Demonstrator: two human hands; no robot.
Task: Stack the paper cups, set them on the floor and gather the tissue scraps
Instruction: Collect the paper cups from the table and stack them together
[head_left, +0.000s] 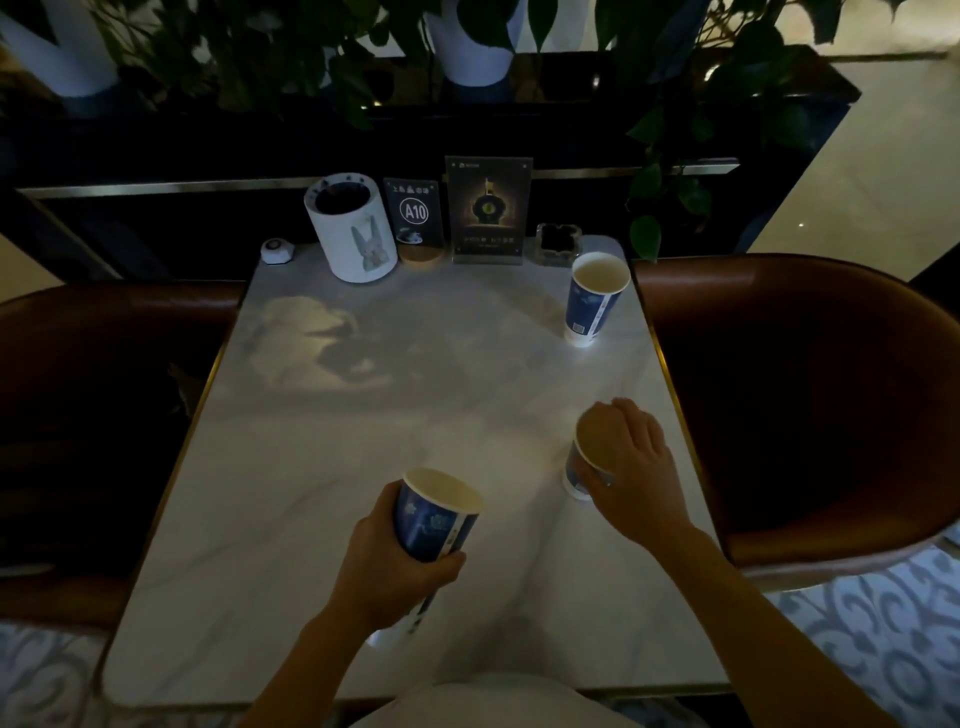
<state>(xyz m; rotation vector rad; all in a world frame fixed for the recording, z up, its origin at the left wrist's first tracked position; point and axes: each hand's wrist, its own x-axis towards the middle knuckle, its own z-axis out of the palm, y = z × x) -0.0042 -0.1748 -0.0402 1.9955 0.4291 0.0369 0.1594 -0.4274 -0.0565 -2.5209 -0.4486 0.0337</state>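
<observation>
Three blue and white paper cups are on or over the marble table (363, 426). My left hand (387, 566) grips one cup (434, 519) by its side, near the front of the table and tilted a little. My right hand (634, 467) is wrapped around the rim of a second cup (584, 462) near the right edge; its base looks to rest on the table. The third cup (595, 296) stands upright and alone at the far right. No tissue scraps are visible.
Along the table's back edge stand a white cylindrical holder with a rabbit picture (350, 228), an "A10" sign (414, 215), a menu stand (488, 210), a glass ashtray (558, 244) and a small white button (277, 251). Brown chairs (810, 405) flank both sides. Plants hang behind.
</observation>
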